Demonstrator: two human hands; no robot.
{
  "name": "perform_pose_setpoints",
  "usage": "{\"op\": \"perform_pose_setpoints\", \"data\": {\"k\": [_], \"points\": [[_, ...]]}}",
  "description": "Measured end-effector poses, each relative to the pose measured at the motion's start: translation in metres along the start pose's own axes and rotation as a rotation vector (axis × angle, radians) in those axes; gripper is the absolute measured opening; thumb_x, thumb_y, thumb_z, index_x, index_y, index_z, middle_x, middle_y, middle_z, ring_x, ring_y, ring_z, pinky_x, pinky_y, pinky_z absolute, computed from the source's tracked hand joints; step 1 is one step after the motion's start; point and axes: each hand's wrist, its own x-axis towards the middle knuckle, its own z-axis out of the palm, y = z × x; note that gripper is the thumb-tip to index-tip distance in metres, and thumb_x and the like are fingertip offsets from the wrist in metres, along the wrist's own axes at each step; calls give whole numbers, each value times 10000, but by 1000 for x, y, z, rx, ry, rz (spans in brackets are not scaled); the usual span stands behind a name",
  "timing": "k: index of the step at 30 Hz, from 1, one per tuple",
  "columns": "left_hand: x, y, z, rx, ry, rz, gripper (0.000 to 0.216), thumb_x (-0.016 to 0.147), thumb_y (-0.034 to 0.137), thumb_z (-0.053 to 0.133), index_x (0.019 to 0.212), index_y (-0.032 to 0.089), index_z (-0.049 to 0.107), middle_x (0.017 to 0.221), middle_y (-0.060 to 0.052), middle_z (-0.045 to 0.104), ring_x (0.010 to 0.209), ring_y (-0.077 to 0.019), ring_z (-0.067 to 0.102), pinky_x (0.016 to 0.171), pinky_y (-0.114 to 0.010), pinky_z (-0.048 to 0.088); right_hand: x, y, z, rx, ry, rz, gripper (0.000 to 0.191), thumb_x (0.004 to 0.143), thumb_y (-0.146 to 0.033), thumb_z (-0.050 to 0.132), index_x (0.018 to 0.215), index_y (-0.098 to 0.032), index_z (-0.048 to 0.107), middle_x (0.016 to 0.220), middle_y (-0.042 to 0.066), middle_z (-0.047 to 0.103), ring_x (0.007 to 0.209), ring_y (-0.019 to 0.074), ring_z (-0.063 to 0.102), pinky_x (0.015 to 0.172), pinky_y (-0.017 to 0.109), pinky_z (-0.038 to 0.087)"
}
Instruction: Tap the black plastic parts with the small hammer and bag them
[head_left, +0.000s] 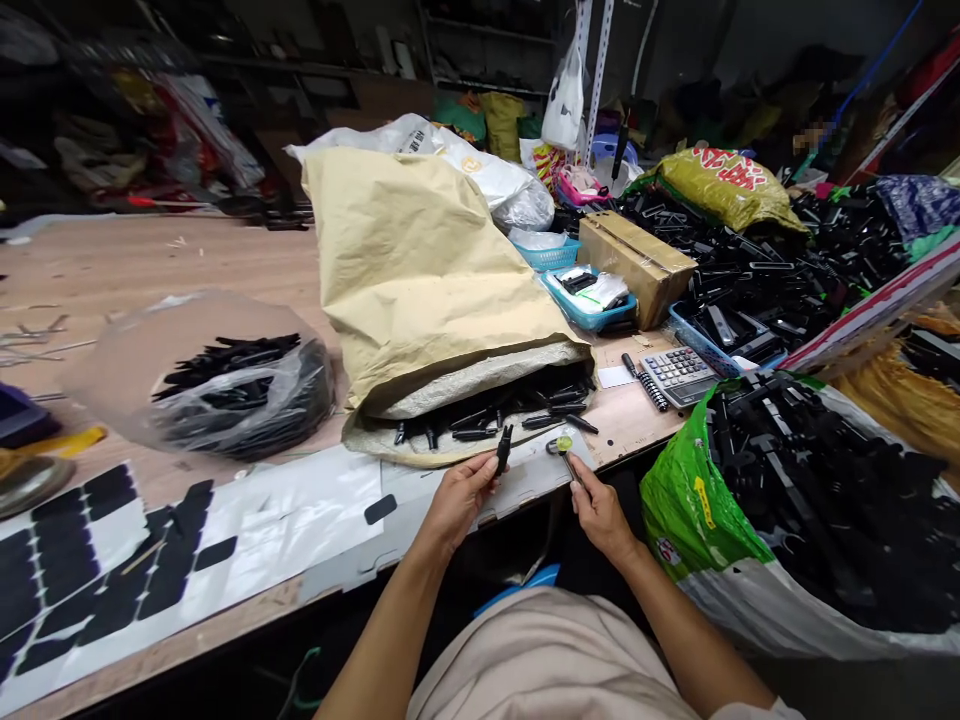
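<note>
My left hand [456, 508] pinches a small black plastic piece [504, 452] with a forked top, held upright just in front of a large beige sack [427, 270]. Closed around a thin dark handle, my right hand [604, 515] holds a small tool with a rounded head [559, 446], partly yellow-green; its exact kind is unclear. The tool's head is over the table edge, apart from the black piece. Several similar black pieces [474, 434] lie in the sack's open mouth.
Left stands a clear plastic bag [247, 400] of black strips, near sheets of black patches [64, 540]. A calculator [679, 372], cardboard box [634, 262] and blue basket [592, 316] are to the right. A green-white sack [694, 490] full of black parts stands beside my right arm.
</note>
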Motion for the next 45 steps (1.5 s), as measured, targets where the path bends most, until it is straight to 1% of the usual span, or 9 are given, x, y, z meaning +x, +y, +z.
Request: {"op": "perform_pose_setpoints", "data": {"k": [6, 10, 18, 21, 24, 31, 35, 40, 45], "points": [[-2, -14, -1, 618, 240, 454, 264, 747, 344, 703, 959, 194, 750, 918, -50, 698, 832, -210, 594, 816, -353, 477, 1, -11, -8, -3, -25, 4, 496, 972, -282, 428, 1441, -162, 536, 674, 12, 653, 601, 158, 612, 655, 266, 541], [-2, -22, -3, 770, 270, 597, 154, 800, 303, 662, 906, 207, 720, 893, -49, 677, 909, -228, 595, 879, -371, 479, -1, -30, -9, 4, -92, -19, 500, 975, -262, 423, 1455, -154, 515, 644, -8, 631, 563, 138, 582, 634, 251, 521], [9, -26, -11, 741, 213, 505, 190, 760, 282, 713, 932, 206, 736, 851, -27, 634, 882, -209, 605, 818, -336, 499, 10, -73, -3, -70, -198, -162, 506, 981, -229, 399, 1469, -130, 490, 701, 21, 689, 624, 156, 639, 734, 278, 557], [10, -27, -13, 715, 188, 496, 193, 762, 265, 703, 943, 210, 742, 858, -24, 631, 872, -196, 601, 818, -332, 494, 13, -81, 0, -92, -219, -227, 516, 988, -217, 393, 1498, -167, 452, 988, 80, 756, 804, 180, 706, 860, 310, 563], [9, -26, -13, 717, 178, 510, 190, 781, 235, 671, 955, 217, 745, 847, -20, 618, 863, -188, 588, 818, -327, 483, 14, -81, 7, -158, -260, -236, 534, 972, -187, 414, 1505, -225, 448, 1240, 91, 707, 1025, 217, 706, 954, 331, 541], [7, -26, -10, 767, 210, 536, 198, 774, 235, 687, 965, 218, 740, 850, -26, 626, 888, -208, 588, 825, -338, 483, 18, -80, 2, -160, -241, -184, 538, 971, -176, 422, 1505, -237, 449, 1244, 81, 710, 945, 212, 725, 906, 339, 569], [7, -28, -9, 785, 233, 562, 196, 784, 236, 689, 972, 216, 743, 827, -23, 619, 876, -210, 584, 820, -337, 482, 20, -82, -5, -147, -216, -170, 527, 983, -199, 400, 1508, -207, 443, 1090, 67, 755, 945, 204, 722, 945, 346, 555], [9, -27, -9, 773, 219, 525, 219, 777, 215, 693, 989, 202, 747, 832, -25, 623, 885, -210, 580, 836, -340, 478, 18, -76, 0, -191, -249, -159, 528, 967, -183, 429, 1492, -231, 466, 1294, 89, 682, 1072, 230, 692, 966, 360, 537], [8, -28, -8, 770, 225, 520, 197, 770, 201, 698, 961, 211, 746, 832, -24, 626, 896, -213, 580, 842, -342, 476, 18, -72, -7, -188, -203, -82, 506, 978, -220, 413, 1477, -191, 489, 906, 64, 763, 811, 202, 718, 837, 313, 561]]}}
